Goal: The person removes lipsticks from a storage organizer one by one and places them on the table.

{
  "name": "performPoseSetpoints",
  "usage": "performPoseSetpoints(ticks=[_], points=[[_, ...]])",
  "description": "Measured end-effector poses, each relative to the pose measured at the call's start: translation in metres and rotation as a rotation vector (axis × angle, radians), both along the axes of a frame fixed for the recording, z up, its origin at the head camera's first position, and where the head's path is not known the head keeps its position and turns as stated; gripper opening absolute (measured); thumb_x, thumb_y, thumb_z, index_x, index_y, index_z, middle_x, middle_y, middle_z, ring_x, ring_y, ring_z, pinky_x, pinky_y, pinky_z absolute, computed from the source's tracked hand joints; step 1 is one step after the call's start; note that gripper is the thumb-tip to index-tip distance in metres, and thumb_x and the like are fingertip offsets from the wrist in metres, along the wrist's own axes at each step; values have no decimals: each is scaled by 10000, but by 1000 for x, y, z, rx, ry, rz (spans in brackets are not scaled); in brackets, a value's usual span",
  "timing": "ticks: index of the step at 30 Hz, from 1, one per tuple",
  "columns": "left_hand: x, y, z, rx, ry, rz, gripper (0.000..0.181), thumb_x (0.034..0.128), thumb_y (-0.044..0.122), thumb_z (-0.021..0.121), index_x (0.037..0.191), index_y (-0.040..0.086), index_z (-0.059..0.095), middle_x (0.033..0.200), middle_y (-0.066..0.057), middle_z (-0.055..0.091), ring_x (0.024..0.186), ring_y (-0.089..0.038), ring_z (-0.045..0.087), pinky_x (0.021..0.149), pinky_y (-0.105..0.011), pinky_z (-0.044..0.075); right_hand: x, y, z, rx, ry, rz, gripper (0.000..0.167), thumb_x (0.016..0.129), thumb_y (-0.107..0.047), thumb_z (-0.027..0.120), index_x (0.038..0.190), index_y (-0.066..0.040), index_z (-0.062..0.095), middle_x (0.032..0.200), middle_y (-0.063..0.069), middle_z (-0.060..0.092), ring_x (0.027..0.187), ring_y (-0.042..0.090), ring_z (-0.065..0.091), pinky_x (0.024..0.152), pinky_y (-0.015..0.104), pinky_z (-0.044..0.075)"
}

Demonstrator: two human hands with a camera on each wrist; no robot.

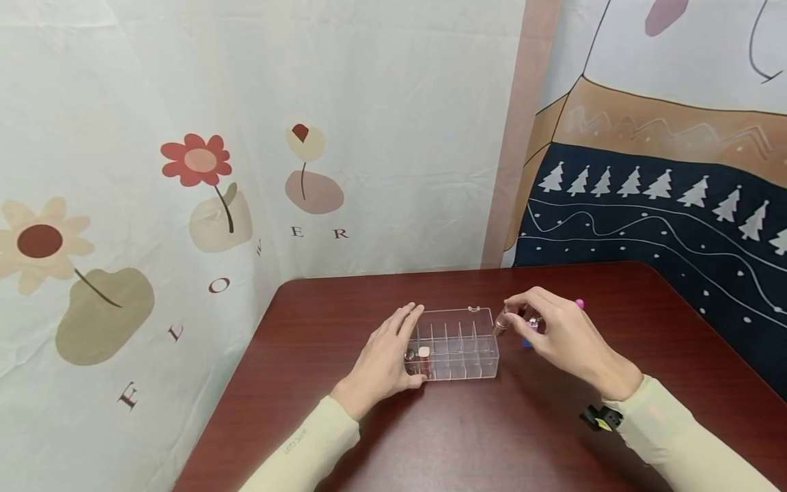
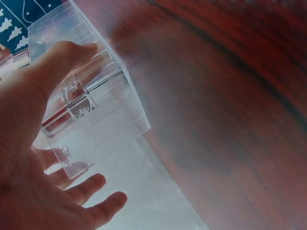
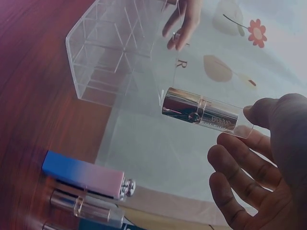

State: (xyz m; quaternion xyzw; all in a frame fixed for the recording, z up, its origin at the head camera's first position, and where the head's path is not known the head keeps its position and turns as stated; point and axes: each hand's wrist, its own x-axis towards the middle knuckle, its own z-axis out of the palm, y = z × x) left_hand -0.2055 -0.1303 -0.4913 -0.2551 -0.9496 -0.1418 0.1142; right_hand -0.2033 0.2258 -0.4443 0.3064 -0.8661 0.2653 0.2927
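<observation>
- Holding a lipstick tube (image 3: 218,116) in the right hand (image 1: 565,338), raised above the table (image 1: 473,437) just beside the clear box's right end; silver end is pointing down, tilted. Contact with the box: cannot tell.
- Right thumb and fingertips are pinching the tube's clear upper end; the remaining fingers are curving, slightly apart.
- Clear box (image 1: 465,367) is standing with its lid up, between the table's two far corners, short of the far edge.
- Left hand (image 1: 381,352) is gripping the box's left end, thumb on the near side, fingers behind and spread.
- A pale-topped tube (image 1: 424,354) is occupying a left-end compartment.
- Toward the table's right edge, a blue-and-pink tube (image 3: 86,175) is standing beside a clear-capped tube (image 3: 91,209).
</observation>
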Motion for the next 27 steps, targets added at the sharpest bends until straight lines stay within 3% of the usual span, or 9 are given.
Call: performPoseSetpoints(ticks=[4,19,27], points=[[0,0,1,3,-7,1,1375,710,375,1130,1814,115,353,1849,-174,444,1639,-462,550,1265,-669,565,1,5,1,14,7,-29,398,886,-48,1005,1232,-145,832,1084,-52,813,837,48,708,682,243,626],[0,0,0,7,-2,-8,1374,709,369,1133,1811,106,355,1845,-177,448,1637,-463,552,1264,-666,567,0,25,2,0,8,-103,368,912,-52,983,1237,-137,832,1040,-50,792,826,39,615,747,52,482],[-1,0,-1,-2,16,-14,1384,704,389,1134,1812,111,353,1842,-177,449,1621,-466,568,1242,-671,584,-5,36,3,-19,35,-94,366,899,-22,979,1220,-122,835,1014,-55,780,822,32,620,735,57,468]])
